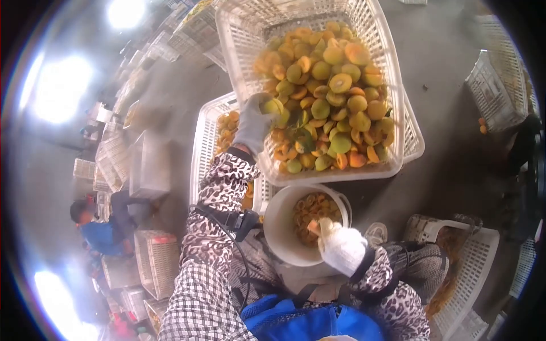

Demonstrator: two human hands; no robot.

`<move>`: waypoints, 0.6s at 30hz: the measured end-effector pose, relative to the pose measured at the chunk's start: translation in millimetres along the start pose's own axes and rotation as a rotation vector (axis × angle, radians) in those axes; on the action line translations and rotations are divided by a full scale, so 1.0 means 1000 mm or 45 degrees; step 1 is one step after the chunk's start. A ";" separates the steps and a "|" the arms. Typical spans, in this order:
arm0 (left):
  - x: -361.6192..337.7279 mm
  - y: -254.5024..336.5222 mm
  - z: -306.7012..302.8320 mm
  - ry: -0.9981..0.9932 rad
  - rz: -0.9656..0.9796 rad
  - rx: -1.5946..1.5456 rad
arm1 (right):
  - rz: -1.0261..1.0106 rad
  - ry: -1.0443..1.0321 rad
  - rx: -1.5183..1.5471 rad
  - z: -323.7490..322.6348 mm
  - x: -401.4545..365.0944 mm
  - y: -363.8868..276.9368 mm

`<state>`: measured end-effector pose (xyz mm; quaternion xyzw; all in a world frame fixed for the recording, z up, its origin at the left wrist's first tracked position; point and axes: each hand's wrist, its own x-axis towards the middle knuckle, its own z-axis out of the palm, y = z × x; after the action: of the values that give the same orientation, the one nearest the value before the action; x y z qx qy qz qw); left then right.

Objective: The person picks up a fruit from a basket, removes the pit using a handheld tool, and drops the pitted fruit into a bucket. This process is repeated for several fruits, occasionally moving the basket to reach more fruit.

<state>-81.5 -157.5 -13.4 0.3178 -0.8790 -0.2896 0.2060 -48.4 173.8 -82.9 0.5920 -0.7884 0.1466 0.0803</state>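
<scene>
My left hand (254,122), in a grey glove, reaches over the left rim of a white plastic crate (399,131) with its fingers closed around a greenish-yellow apricot (272,107). Whole and halved apricots (340,83) fill much of that crate. Over the right side of a white bucket (278,236) is my right hand (342,247) in a white glove. Its fingers are closed on a small pale orange-tan piece (314,227) that I cannot make out. Orange fruit pieces (310,207) lie at the bottom of the bucket.
Beneath the fruit crate, another white crate (199,136) holds orange halves. A crate (486,250) with orange-brown contents stands by my right knee. A person in blue (105,233) sits at left among stacked crates (156,261). More crates (495,91) are at right.
</scene>
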 end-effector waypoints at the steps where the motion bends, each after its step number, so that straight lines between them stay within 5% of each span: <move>1: -0.016 -0.002 0.000 -0.052 -0.109 -0.163 | -0.008 0.009 0.146 0.003 0.001 0.003; 6: -0.081 -0.013 0.023 -0.211 -0.413 -0.666 | 0.567 -0.233 1.021 -0.015 0.017 0.008; 9: -0.115 0.019 0.022 -0.377 -0.443 -0.831 | 1.093 -0.152 2.004 -0.031 0.033 0.025; 12: -0.133 0.041 0.019 -0.544 -0.473 -1.059 | 1.111 -0.002 1.992 -0.038 0.051 0.041; 16: -0.145 0.057 0.018 -0.736 -0.241 -1.174 | 1.130 -0.072 2.197 -0.044 0.067 0.046; 18: -0.145 0.054 0.015 -0.540 0.417 -0.376 | 0.984 0.069 2.445 -0.046 0.072 0.041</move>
<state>-9.8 -19.0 -16.0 0.0709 -0.8904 -0.4370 0.1058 -110.7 134.0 -23.2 0.1097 -0.4735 0.7428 -0.4604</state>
